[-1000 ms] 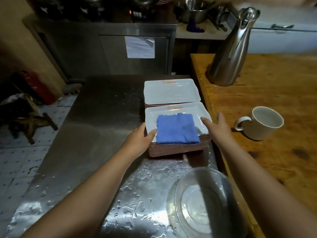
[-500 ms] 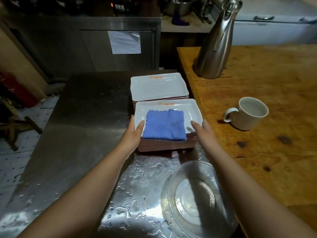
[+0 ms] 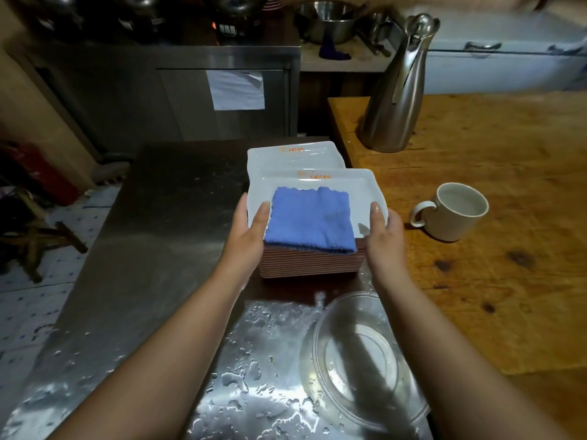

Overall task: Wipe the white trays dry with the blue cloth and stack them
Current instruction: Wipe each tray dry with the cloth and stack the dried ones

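A tall stack of rectangular trays with brown edges [image 3: 309,263] stands on the wet steel counter. Its top white tray [image 3: 359,190] carries a folded blue cloth [image 3: 309,219]. My left hand [image 3: 247,230] grips the top tray's left edge, thumb on the rim beside the cloth. My right hand [image 3: 382,231] grips its right edge, thumb on the rim. The near edge of the top tray looks slightly raised off the stack. Behind it sits a second stack with a white tray [image 3: 292,157] on top.
A clear glass bowl [image 3: 362,357] sits on the wet steel counter [image 3: 165,236] close to me. On the wooden table [image 3: 495,192] at right stand a white mug [image 3: 454,211] and a steel jug [image 3: 397,87]. Steel cabinets and pots fill the back.
Both hands have closed in from the sides of the near stack onto the top tray's edges, thumbs now over the rim. The cloth stays on the tray.
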